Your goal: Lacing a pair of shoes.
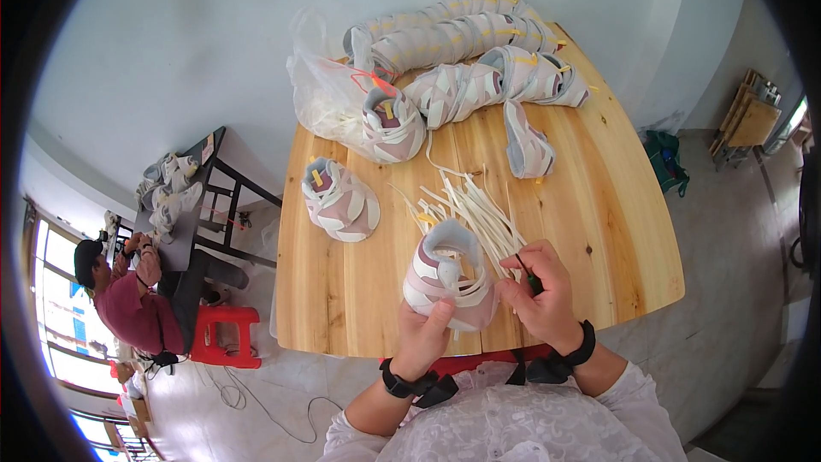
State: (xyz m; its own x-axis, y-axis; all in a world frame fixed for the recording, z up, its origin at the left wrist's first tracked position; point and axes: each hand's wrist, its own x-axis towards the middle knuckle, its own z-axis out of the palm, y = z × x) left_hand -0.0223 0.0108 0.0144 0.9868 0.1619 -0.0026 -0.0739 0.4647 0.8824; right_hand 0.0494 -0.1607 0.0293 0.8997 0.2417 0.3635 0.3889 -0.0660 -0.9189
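— While the left hand cups it from below, where exactly do the fingers sit on that sneaker?

— The thumb presses up against the pale sole edge and side panel, the other fingers curled under and hidden, so the hand is closed around the pink and white sneaker. The sneaker is held just above the near edge of the wooden table, heel collar facing up.

— And the right hand?

— Its fingers are pressed together, pinching a thin dark tool with a green handle right beside the sneaker's upper.

— How would the sneaker handle?

— Judging by its look, light and soft in the upper, firmer at the sole. The sole edge and heel look like the safest hold; the padded collar would likely crush under a squeeze.

— What lies beyond the hands?

— Just behind the sneaker, a loose bundle of flat white laces, limp and prone to slipping apart. Farther off, another sneaker to the left, a clear plastic bag, and rows of matching sneakers at the far side. Off to the left, well apart, another person sits at a dark table.
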